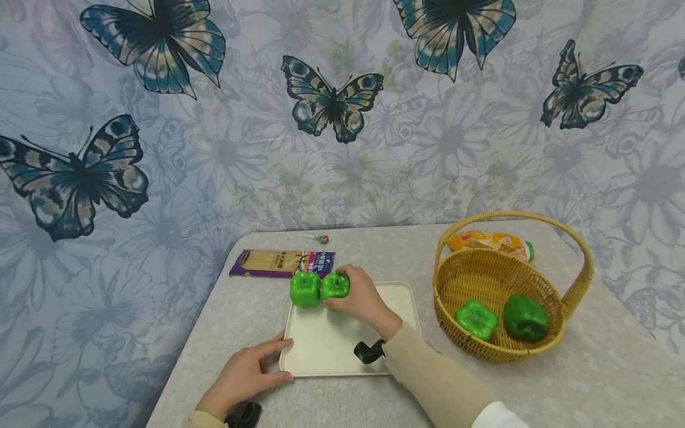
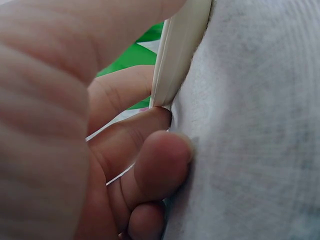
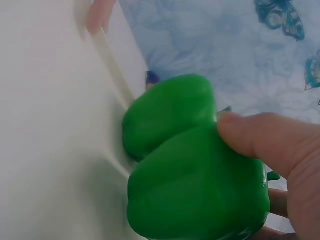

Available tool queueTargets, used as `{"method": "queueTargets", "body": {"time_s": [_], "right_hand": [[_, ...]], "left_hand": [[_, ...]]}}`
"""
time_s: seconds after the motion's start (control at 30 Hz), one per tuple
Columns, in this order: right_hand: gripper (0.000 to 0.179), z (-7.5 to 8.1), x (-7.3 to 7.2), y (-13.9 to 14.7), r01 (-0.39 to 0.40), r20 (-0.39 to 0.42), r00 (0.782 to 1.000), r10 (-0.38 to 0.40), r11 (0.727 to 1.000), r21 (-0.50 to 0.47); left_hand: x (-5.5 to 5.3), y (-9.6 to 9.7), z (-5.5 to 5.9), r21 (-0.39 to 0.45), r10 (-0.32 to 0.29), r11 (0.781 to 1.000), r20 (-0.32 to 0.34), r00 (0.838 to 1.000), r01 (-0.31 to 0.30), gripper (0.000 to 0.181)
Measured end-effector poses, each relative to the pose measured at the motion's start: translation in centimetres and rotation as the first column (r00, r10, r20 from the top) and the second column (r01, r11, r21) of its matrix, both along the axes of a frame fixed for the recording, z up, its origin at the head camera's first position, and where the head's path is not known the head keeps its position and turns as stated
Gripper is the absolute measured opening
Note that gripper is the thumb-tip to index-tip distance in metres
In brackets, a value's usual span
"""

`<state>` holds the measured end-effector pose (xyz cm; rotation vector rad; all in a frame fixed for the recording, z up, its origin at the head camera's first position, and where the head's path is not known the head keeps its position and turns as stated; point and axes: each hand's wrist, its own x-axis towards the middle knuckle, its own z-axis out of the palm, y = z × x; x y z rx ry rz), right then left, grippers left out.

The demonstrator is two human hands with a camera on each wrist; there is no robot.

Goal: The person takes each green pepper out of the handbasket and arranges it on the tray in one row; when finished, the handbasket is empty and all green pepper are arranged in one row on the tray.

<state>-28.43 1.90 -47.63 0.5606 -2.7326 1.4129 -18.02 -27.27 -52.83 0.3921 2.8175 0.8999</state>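
At far left, a blue-and-black butterfly (image 1: 88,175) printed on the pale floral backdrop loses a wing tip to the frame's edge. Below it, my left hand (image 1: 243,374) has its thumb and forefinger extended against the near left corner of a cream rectangular tray (image 1: 321,351) on the grey tabletop (image 1: 230,324); its other fingers are hidden from above, though the left wrist view shows them bent beside the rim. Beyond lies a flat purple-edged packet (image 1: 267,262), its near right end covered by a glossy green bell pepper (image 1: 304,291) at the tray's far left corner. Past these is a small red-and-green wrapped item on a thin stick (image 1: 322,239), too small to read.

Just right of that pepper, my right hand (image 1: 364,300) grips a second glossy green pepper (image 1: 335,286) between thumb and fingers; most of those fingers are behind it in the right wrist view. I can't tell whether its base rests on the tray. Farther right stands a golden woven basket (image 1: 503,355) with a tall handle, holding a bright green pepper (image 1: 476,320) and a darker green pepper (image 1: 527,318). Behind it, an orange bag (image 1: 495,240) is partly hidden by the rim.
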Motion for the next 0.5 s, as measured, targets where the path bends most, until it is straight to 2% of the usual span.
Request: {"method": "queueTargets", "body": {"time_s": [0.5], "right_hand": [[0.072, -0.79, -0.67, -0.77, 0.042, 0.003, 0.999, -0.042, 0.998, 0.04]], "left_hand": [[0.09, -0.17, -0.07, 0.02, -0.021, 1.0, -0.009, 1.0, 0.021, 0.074]]}}
